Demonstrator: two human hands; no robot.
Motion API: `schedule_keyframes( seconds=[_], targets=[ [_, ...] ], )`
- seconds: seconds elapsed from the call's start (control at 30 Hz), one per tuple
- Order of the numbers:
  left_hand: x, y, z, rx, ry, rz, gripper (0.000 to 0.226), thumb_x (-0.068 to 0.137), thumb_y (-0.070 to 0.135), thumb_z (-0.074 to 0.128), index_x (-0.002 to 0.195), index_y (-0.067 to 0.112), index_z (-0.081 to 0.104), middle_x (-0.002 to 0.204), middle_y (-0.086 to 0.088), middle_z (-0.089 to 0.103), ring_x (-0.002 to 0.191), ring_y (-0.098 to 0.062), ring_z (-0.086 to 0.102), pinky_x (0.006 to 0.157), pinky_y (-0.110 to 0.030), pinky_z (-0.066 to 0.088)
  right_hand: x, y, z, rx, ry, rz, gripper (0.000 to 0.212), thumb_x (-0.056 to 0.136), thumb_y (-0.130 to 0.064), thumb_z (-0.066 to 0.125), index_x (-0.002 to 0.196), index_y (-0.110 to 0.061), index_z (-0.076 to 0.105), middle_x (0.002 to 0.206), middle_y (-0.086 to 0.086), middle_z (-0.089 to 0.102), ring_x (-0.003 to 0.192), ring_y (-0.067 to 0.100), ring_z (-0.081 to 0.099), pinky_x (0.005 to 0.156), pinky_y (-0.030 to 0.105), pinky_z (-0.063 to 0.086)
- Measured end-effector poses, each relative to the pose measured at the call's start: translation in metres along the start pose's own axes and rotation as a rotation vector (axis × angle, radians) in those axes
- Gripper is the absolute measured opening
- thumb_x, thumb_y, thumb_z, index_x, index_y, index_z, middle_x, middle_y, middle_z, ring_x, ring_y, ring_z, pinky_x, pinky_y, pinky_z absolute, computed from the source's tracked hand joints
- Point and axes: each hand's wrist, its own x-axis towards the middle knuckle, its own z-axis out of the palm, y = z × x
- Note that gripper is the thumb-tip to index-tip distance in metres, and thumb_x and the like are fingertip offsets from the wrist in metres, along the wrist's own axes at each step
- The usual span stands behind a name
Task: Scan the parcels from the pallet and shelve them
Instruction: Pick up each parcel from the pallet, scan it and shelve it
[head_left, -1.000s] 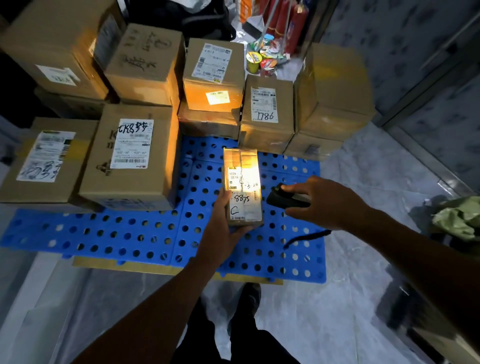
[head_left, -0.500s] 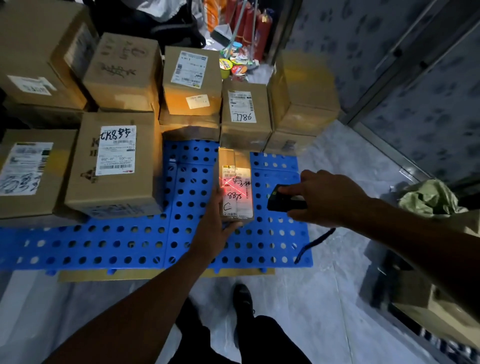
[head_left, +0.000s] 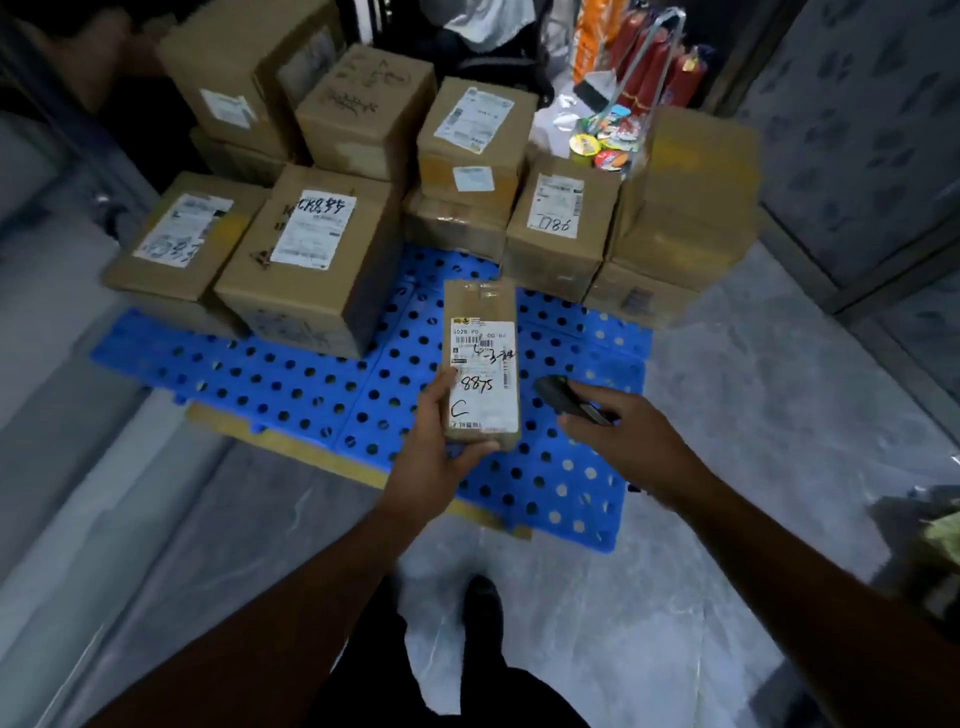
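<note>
Left hand grips a slim brown taped parcel above the blue pallet; its white label reads "8875" and "C". Right hand holds a black scanner beside it.

"8875" and "C" on the small parcel

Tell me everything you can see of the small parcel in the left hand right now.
The small parcel is a narrow brown cardboard box with glossy tape at its far end. A white shipping label covers most of its upper face, with printed barcodes and handwritten 8875 and C. It is held above the blue pallet, label up, far end toward the stacked boxes. The left hand grips its near end, thumb on the left edge.
</note>
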Motion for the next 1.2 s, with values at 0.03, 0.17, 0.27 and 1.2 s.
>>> schedule_keyframes(
  seconds=[0.03, 0.17, 0.27, 1.2],
  targets=[
    [-0.011, 0.002, 0.000, 0.014, 0.043, -0.006, 0.093, 0.085, 0.005, 0.081, 0.149, 0.047, 0.027, 0.163, 0.009, 0.030, 0.143, -0.003, 0.041, 0.106, -0.026, 0.049, 0.001, 0.002, 0.010, 0.046, -0.010, -0.001, 0.056, 0.089, -0.037, 0.072, 0.142, -0.034, 0.054, 0.122, -0.008, 0.064, 0.074, 0.001, 0.068, 0.057, 0.016, 0.049],
    [-0.056, 0.008, -0.013, 0.058, 0.205, -0.011, 0.093, 0.082, 0.012, 0.083, 0.151, 0.038, 0.026, 0.156, 0.021, 0.038, 0.140, -0.004, 0.046, 0.103, -0.022, 0.050, -0.001, -0.004, 0.046, 0.096, -0.143, -0.070, 0.057, 0.090, -0.044, 0.069, 0.144, -0.038, 0.051, 0.141, -0.009, 0.055, 0.110, 0.007, 0.061, 0.080, 0.017, 0.048],
    [-0.090, 0.012, -0.037, 0.103, 0.318, -0.006, 0.092, 0.082, 0.021, 0.084, 0.151, 0.036, 0.025, 0.150, 0.036, 0.038, 0.139, -0.001, 0.047, 0.101, -0.016, 0.048, -0.006, -0.019, 0.075, 0.115, -0.274, -0.119, 0.056, 0.091, -0.044, 0.068, 0.144, -0.038, 0.051, 0.141, -0.013, 0.054, 0.121, 0.010, 0.057, 0.094, 0.026, 0.049],
    [-0.594, -0.001, -0.418, 0.148, 1.339, -0.247, 0.099, 0.076, 0.017, 0.091, 0.149, 0.040, 0.029, 0.147, 0.026, 0.050, 0.132, 0.000, 0.054, 0.103, -0.019, 0.048, -0.291, -0.271, 0.641, -0.116, -1.000, -0.553, 0.033, 0.089, -0.036, 0.074, 0.112, -0.057, 0.062, 0.099, -0.040, 0.067, 0.093, -0.014, 0.064, 0.071, 0.004, 0.046]
  ],
)
